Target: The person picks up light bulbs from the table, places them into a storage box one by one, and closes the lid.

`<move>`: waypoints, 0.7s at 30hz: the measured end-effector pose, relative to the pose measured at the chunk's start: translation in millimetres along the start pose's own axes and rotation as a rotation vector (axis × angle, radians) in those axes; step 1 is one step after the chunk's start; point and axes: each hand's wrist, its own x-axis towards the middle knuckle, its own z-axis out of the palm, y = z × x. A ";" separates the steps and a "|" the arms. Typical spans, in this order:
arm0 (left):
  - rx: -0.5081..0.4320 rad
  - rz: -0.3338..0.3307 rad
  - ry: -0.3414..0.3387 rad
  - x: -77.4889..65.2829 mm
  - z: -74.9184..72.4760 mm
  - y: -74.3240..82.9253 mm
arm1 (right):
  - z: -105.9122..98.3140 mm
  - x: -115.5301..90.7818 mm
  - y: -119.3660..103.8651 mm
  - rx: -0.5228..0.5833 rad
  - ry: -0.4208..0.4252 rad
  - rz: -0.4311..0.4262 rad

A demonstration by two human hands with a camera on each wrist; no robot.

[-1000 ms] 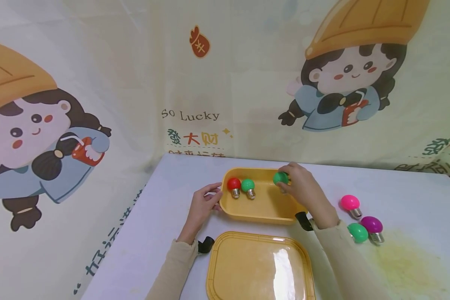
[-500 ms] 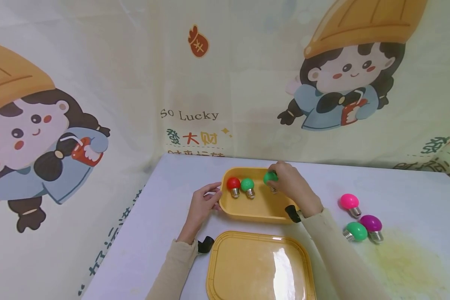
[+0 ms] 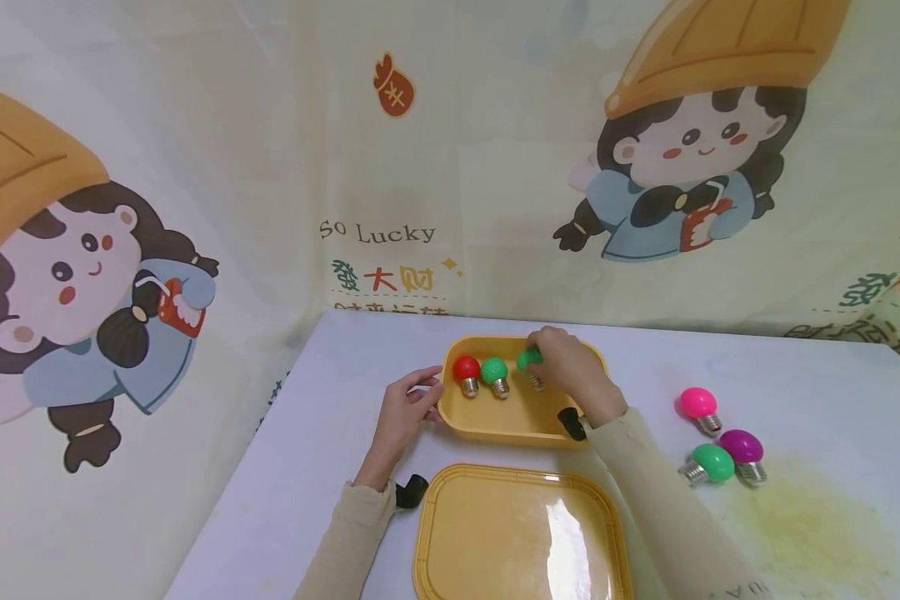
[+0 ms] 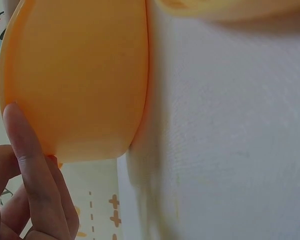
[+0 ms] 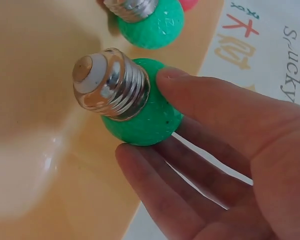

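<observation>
Pinching rnd grn bulb (image 5: 142,127), threaded metal base (image 5: 112,85).

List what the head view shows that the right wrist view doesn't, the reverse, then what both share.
Head view only: the left hand touching a deep, rounded yellow plastic container; a shallow, rounded yellow plastic tray; a round pink bulb, round purple bulb and round green bulb outside.

Right wrist view only: the inner sides of the holding fingers and, in clear detail, a white ring on the silver screw base of the held round green bulb.

Both: the right hand holding that bulb, another green bulb inside the container, and the printed backdrop.
</observation>
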 end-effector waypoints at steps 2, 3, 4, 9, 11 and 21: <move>0.000 -0.002 0.000 -1.0 -0.2 0.7 | 2.4 2.5 -0.7 -0.012 -0.019 0.009; 0.001 -0.004 0.001 -1.2 -0.3 0.9 | 3.5 3.8 -1.1 -0.015 -0.026 0.010; 0.002 -0.005 0.002 -1.3 -0.3 0.9 | 4.2 4.5 -1.4 -0.019 -0.032 0.007; 0.006 -0.011 0.007 -1.0 -0.8 0.0 | 7.1 6.2 -5.1 -0.022 -0.033 -0.002; 0.004 -0.013 0.006 -1.0 -1.0 -0.1 | 7.9 6.2 -6.5 -0.023 -0.031 -0.009; -0.005 0.002 -0.008 -0.5 -1.4 -0.9 | 13.8 10.8 -4.4 -0.009 -0.041 0.001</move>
